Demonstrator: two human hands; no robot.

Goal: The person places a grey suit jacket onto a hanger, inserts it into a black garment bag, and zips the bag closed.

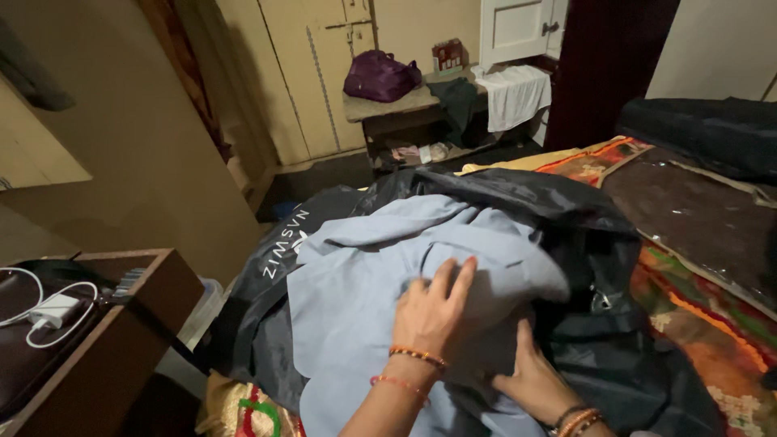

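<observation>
From my remote seat I read this as the smoothing or folding stage of handling a garment: the pale blue cloth point(380, 283) lies spread over a black garment cover point(583, 243) on the bed, filling the centre of the head view. My left hand point(433, 311) lies flat on the blue cloth, fingers spread and pointing toward 12 o'clock, pressing rather than pinching; it grips nothing. My right hand point(530, 372), at 5 o'clock from the left one, is tucked palm-down where the blue cloth meets the black cover, fingers partly buried in the folds, so I cannot tell whether it has pinched an edge or only rests there. Beaded bangles sit on both wrists. At 9 o'clock a brown side table point(121, 324) carries a white charger point(53, 310) with its cable. At 12 o'clock, well apart, a low shelf point(388, 105) holds a purple bag point(379, 77), and a white towel point(511, 95) hangs beside it. A patterned orange bedspread point(704, 324) shows at 3 o'clock. In my judgement the next move calls for holding the cloth with the flat left palm and drawing with the right.
</observation>
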